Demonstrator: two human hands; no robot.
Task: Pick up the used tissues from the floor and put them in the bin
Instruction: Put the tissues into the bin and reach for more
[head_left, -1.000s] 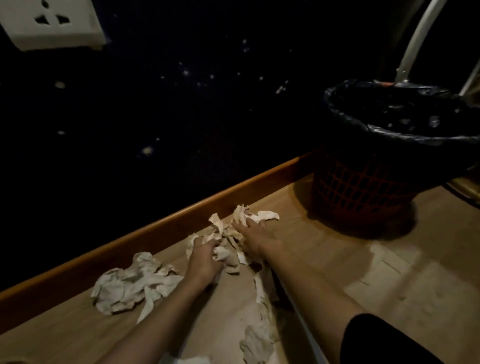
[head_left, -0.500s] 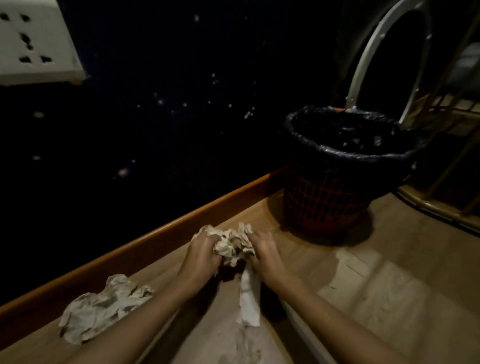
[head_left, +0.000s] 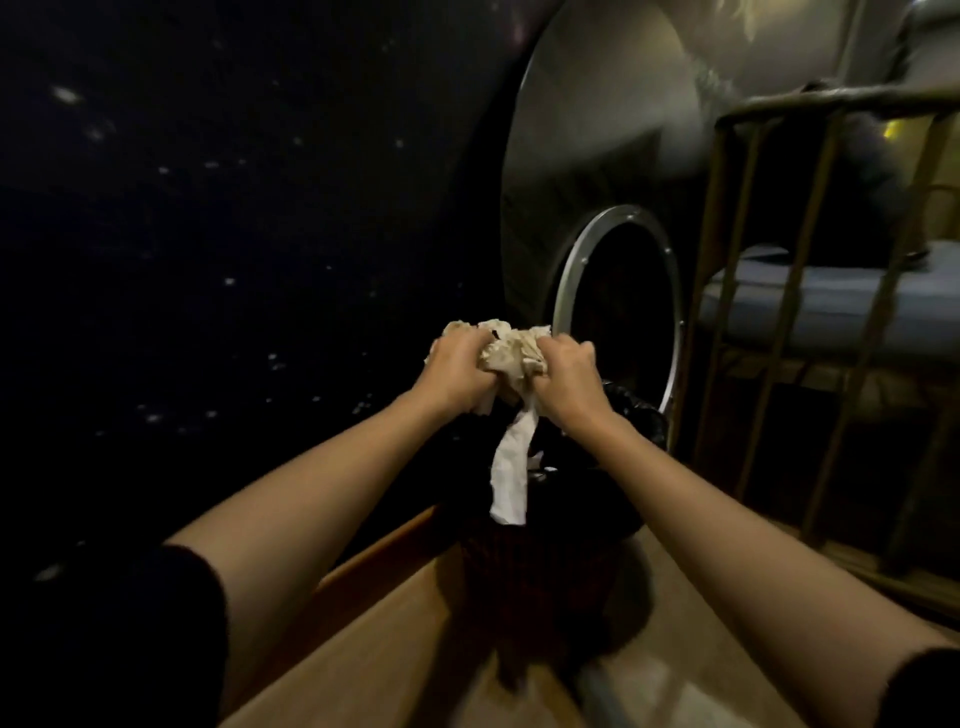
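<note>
A crumpled wad of used tissues (head_left: 511, 353) is squeezed between my left hand (head_left: 457, 374) and my right hand (head_left: 569, 382), both closed on it. One long tissue strip (head_left: 511, 475) dangles from the wad. The hands hold the wad in the air above the bin (head_left: 631, 415), a red basket lined with a black bag, which my arms and the strip largely hide. No tissues on the floor are in view.
A dark speckled wall fills the left. A wooden skirting board (head_left: 384, 551) runs along the wooden floor (head_left: 415, 670). Behind the bin stands a round metal-rimmed hoop (head_left: 566, 291). A wooden railing (head_left: 748, 291) stands at right.
Both hands gathered the tissues off the floor and lifted the wad up and right, over the bin. My view rose, so the tissues left on the floor dropped out of sight.
</note>
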